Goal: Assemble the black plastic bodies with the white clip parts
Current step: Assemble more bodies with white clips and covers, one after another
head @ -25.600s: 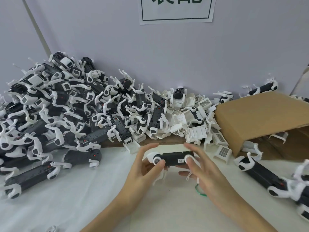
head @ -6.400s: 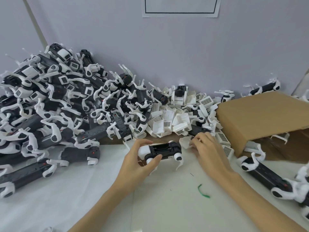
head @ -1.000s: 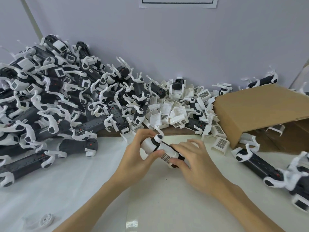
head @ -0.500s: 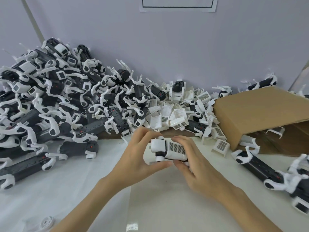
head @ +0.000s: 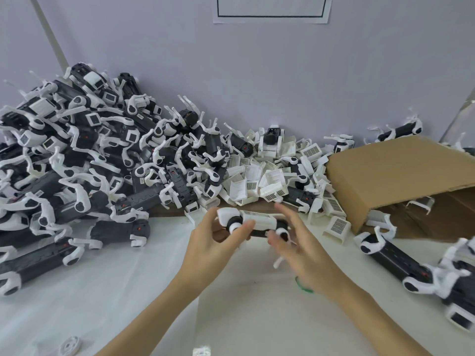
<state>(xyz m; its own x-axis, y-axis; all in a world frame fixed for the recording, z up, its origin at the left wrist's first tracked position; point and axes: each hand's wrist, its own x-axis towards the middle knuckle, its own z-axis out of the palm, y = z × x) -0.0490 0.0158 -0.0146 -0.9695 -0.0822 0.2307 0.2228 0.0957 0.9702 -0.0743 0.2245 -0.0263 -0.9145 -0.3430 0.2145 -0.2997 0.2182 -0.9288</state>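
Observation:
In the middle of the view my left hand [head: 209,242] grips the left end of a black body [head: 257,224], thumb and fingers pinched round its white wheel. A white clip part with a grille sits on top of that body. My right hand [head: 295,247] is blurred at the body's right end, its fingers spread and loosely straight; whether it touches the body I cannot tell. White legs hang below the piece. Loose white clip parts [head: 262,178] lie heaped behind it against the wall.
A big pile of black bodies with white legs [head: 84,160] fills the left. An open cardboard box [head: 395,176] lies on its side at right, with more bodies [head: 385,253] in front of it. A green scrap [head: 303,286] and a white disc [head: 69,345] lie on the white table.
The body has been turned level, with the white clip part now on top. My right hand has let go of it and spread its fingers; my left hand keeps its grip.

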